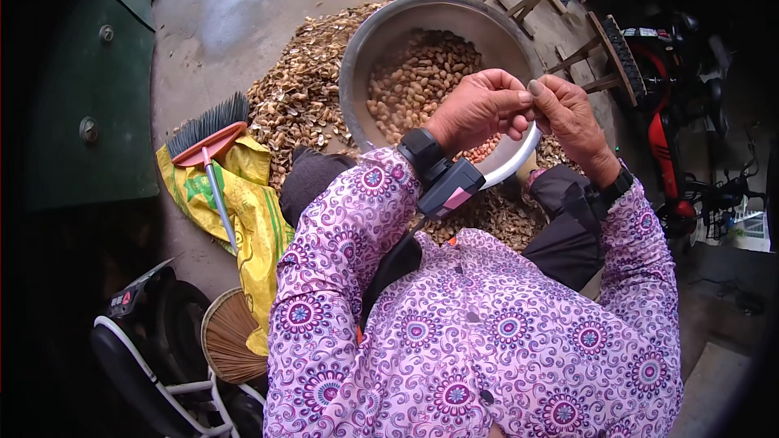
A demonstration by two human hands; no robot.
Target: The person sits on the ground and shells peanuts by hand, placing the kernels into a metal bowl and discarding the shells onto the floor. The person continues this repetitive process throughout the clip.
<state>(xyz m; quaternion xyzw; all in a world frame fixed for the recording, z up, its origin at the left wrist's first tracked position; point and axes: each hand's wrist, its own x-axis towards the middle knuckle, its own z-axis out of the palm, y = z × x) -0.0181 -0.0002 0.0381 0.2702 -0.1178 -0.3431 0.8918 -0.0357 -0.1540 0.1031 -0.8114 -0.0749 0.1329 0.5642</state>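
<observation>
My left hand [484, 106] and my right hand [566, 106] meet at the thumbs and fingertips above the right side of a large metal basin [359, 42]. The fingers of both are curled in a pinch. Whatever may lie between the fingertips is too small and covered to make out. Inside the basin, unshelled peanuts [414, 85] fill the far and left part. Reddish shelled peanut kernels [481, 151] show at the near side, partly behind my left wrist.
Empty peanut shells [304, 91] are heaped left of the basin, with more shells [487, 219] below it. At left, a broom [210, 146] lies on a yellow woven sack [255, 207]. Wooden-legged benches [599, 61] and a red electric bike [666, 152] stand at right.
</observation>
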